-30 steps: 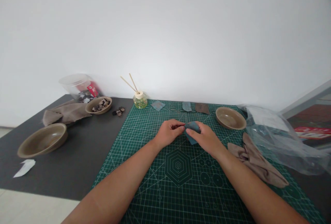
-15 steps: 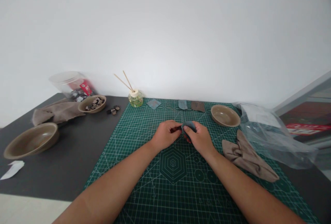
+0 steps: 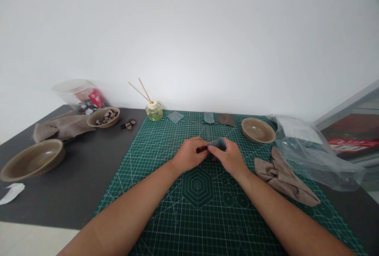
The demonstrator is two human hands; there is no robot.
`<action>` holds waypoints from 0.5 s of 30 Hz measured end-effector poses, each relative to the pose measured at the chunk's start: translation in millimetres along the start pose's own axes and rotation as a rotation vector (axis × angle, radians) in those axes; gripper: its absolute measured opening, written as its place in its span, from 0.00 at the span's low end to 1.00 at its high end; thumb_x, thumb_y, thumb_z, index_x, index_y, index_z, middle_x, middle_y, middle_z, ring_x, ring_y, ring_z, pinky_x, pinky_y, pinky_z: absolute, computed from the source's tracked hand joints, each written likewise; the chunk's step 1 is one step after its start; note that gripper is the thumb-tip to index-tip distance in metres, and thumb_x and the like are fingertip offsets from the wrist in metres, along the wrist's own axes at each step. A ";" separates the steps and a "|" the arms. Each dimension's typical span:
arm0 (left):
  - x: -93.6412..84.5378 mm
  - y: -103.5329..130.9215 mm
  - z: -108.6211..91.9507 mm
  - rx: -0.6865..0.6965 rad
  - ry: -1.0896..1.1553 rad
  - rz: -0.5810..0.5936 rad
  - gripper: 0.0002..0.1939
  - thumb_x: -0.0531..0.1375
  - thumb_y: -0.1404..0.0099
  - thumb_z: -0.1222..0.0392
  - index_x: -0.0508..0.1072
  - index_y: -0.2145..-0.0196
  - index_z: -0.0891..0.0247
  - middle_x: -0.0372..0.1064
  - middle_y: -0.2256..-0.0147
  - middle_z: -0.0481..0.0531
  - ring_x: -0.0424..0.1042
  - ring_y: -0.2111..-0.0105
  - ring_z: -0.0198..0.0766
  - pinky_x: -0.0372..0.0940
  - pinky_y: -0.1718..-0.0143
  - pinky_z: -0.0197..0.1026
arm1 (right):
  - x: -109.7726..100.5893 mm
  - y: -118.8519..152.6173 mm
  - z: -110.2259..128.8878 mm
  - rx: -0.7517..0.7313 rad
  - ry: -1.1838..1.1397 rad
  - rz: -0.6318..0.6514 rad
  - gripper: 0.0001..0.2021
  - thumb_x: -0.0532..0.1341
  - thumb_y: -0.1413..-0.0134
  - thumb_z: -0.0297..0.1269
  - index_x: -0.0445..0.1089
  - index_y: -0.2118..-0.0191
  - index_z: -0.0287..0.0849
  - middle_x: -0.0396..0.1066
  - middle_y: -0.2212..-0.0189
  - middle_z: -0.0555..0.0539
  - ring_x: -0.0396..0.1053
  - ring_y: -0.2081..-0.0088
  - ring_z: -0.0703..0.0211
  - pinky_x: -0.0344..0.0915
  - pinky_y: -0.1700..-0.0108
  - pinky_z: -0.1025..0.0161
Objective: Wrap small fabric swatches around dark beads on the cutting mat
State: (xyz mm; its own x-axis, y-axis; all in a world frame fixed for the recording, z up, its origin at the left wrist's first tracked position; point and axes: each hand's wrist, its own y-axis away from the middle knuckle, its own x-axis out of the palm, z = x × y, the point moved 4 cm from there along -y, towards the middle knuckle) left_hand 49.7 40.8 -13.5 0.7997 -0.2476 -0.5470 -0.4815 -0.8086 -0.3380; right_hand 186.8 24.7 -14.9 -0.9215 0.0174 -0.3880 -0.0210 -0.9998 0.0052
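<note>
Between my hands, above the green cutting mat (image 3: 197,224), is a small grey-blue piece (image 3: 219,143) that looks like sandpaper. My right hand (image 3: 231,156) grips it with the thumb on the near side and the fingers behind. Touching its left edge, my left hand (image 3: 191,154) has thumb and fingertips pinched together; what lies between those fingertips is too small to make out. Along the mat's far edge lie a clear square packet (image 3: 175,116), a blue-grey piece (image 3: 209,117) and a brown piece (image 3: 226,119).
An empty bowl (image 3: 258,130), a brown cloth (image 3: 286,177) and a plastic bag (image 3: 319,161) are at right. At left are a large bowl (image 3: 32,161), a small bowl of chips (image 3: 103,117), a cloth (image 3: 65,127), a tub (image 3: 79,94) and a reed diffuser (image 3: 154,111).
The grey-blue piece is bent differently, its top edge now flaring up beside my right fingers. My right thumb has shifted left, closer to my left fingertips. The view has moved slightly.
</note>
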 end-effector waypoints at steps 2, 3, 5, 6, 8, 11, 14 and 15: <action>-0.6 -0.3 -0.4 0.002 0.004 -0.008 0.10 0.57 0.43 0.68 0.77 0.65 0.62 0.66 0.74 0.48 0.65 0.73 0.31 0.60 0.70 0.34 | -0.1 -0.6 -1.1 0.014 -0.018 -0.013 0.09 0.61 0.57 0.41 0.66 0.74 0.40 0.68 0.80 0.50 0.66 0.80 0.61 0.64 0.78 0.64; -0.9 -0.5 -0.6 -0.001 0.007 -0.009 0.10 0.57 0.43 0.68 0.77 0.66 0.62 0.66 0.74 0.48 0.66 0.73 0.31 0.61 0.70 0.34 | 0.1 -0.8 -1.6 0.019 -0.039 -0.017 0.09 0.61 0.57 0.40 0.66 0.75 0.40 0.68 0.80 0.50 0.66 0.80 0.62 0.64 0.78 0.64; -1.8 -1.2 -0.5 -0.016 0.015 -0.014 0.10 0.58 0.43 0.68 0.77 0.66 0.62 0.67 0.73 0.48 0.66 0.72 0.31 0.62 0.70 0.34 | 0.9 -1.3 -2.7 0.030 -0.096 -0.025 0.08 0.62 0.58 0.39 0.66 0.76 0.40 0.68 0.82 0.50 0.66 0.80 0.62 0.64 0.78 0.65; -2.5 -1.6 0.2 -0.028 0.020 -0.021 0.09 0.58 0.43 0.68 0.77 0.65 0.62 0.68 0.73 0.49 0.67 0.72 0.32 0.62 0.70 0.34 | 1.0 -1.6 -3.4 0.040 -0.129 -0.037 0.07 0.62 0.58 0.38 0.65 0.76 0.40 0.68 0.83 0.51 0.66 0.81 0.62 0.64 0.79 0.66; -4.4 -2.5 2.7 -0.068 0.026 -0.053 0.09 0.59 0.43 0.66 0.77 0.64 0.63 0.68 0.73 0.49 0.67 0.72 0.32 0.62 0.70 0.34 | 0.8 -2.5 -5.0 0.078 -0.213 -0.074 0.07 0.62 0.58 0.37 0.65 0.76 0.40 0.67 0.83 0.51 0.66 0.81 0.62 0.63 0.80 0.67; -5.9 -3.3 6.7 -0.120 0.030 -0.080 0.09 0.60 0.44 0.65 0.77 0.64 0.63 0.68 0.73 0.49 0.66 0.73 0.32 0.62 0.71 0.34 | 1.6 -3.9 -7.2 0.184 -0.374 -0.085 0.08 0.64 0.60 0.37 0.66 0.74 0.39 0.69 0.81 0.50 0.68 0.79 0.61 0.62 0.81 0.68; -5.2 -3.6 7.2 -0.123 0.023 -0.063 0.10 0.60 0.44 0.66 0.77 0.64 0.62 0.67 0.73 0.48 0.66 0.73 0.31 0.61 0.71 0.34 | 3.4 -4.1 -7.7 0.299 -0.485 -0.060 0.10 0.65 0.62 0.37 0.67 0.73 0.38 0.71 0.77 0.48 0.69 0.78 0.60 0.61 0.82 0.69; -4.8 -3.5 6.7 -0.121 0.018 -0.055 0.10 0.60 0.44 0.67 0.77 0.64 0.62 0.67 0.73 0.48 0.65 0.73 0.31 0.61 0.71 0.34 | 3.7 -3.9 -7.5 0.318 -0.500 -0.059 0.10 0.65 0.62 0.37 0.67 0.73 0.38 0.71 0.77 0.47 0.69 0.77 0.60 0.61 0.82 0.69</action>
State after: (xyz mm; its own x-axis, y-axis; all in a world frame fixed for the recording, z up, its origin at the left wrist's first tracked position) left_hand 45.2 48.4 -14.8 0.8306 -0.2101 -0.5158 -0.3912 -0.8792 -0.2719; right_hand 186.4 28.5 -23.2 -0.9845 0.1537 0.0849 -0.1214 -0.9452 0.3030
